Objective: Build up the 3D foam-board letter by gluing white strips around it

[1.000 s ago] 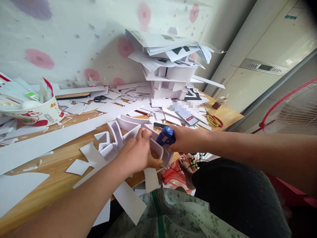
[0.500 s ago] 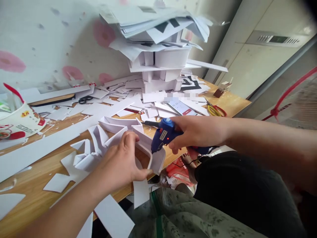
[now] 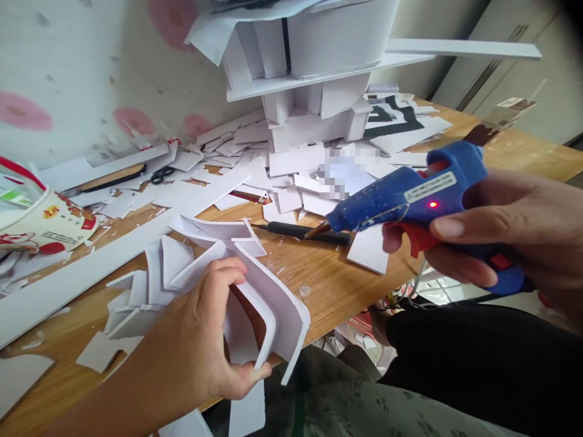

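Note:
My left hand (image 3: 214,331) grips a curved white foam board piece (image 3: 277,303) near the table's front edge, thumb at its lower end and fingers over its upper part. Angled white walls (image 3: 191,261) stand right behind that piece; whether they are joined to it I cannot tell. In my right hand (image 3: 483,227) is a blue glue gun (image 3: 410,194) with a lit red light. Its nozzle points left and is held up, apart from the foam board. Beneath the nozzle a black pen-like craft knife (image 3: 300,232) lies on the wood.
A layered white model (image 3: 319,109) rises at the back, with a long strip jutting right. White offcuts (image 3: 246,133) and black scissors (image 3: 161,175) lie along the wall. At left stands a printed paper bucket (image 3: 50,221). A long white strip (image 3: 91,273) crosses the wooden table (image 3: 314,285).
My right hand has drawn the glue gun up and to the right, off the curved foam board. My left hand keeps its grip. The view has come closer to the table.

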`<state>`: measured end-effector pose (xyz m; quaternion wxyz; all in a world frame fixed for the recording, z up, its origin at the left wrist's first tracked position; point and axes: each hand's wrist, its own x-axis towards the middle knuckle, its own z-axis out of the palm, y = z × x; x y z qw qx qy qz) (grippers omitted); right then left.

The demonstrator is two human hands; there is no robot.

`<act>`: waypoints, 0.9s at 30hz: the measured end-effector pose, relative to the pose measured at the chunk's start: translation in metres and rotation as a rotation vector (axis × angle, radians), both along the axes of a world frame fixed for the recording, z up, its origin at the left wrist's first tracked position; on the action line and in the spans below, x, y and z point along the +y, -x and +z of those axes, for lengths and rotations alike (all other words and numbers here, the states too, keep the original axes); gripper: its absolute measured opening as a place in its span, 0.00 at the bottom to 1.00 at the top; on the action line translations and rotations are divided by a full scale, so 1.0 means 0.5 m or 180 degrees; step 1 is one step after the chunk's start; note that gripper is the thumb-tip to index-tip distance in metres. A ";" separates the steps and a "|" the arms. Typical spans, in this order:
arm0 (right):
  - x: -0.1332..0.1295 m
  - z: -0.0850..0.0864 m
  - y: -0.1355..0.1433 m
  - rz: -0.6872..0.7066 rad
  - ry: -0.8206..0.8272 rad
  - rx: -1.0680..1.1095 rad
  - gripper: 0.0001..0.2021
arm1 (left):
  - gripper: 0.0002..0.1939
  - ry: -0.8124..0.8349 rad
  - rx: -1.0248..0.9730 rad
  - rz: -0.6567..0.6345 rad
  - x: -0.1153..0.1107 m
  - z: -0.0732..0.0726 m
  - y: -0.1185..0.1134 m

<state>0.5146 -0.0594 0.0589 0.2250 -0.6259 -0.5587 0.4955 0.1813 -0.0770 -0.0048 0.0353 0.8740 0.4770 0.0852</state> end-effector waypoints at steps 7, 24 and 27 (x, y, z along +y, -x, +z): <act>0.017 -0.012 -0.096 -0.1537 -0.0470 0.0547 0.14 | 0.47 0.0037 0.0009 0.0073 0.001 -0.003 0.000; -0.055 0.039 0.145 0.1109 -0.0449 -0.0382 0.09 | 0.44 0.0991 -0.0121 0.0483 0.003 0.026 -0.012; -0.045 0.039 0.185 0.1142 -0.0868 -0.1426 0.11 | 0.43 0.1089 -0.0190 0.0520 0.001 0.031 -0.014</act>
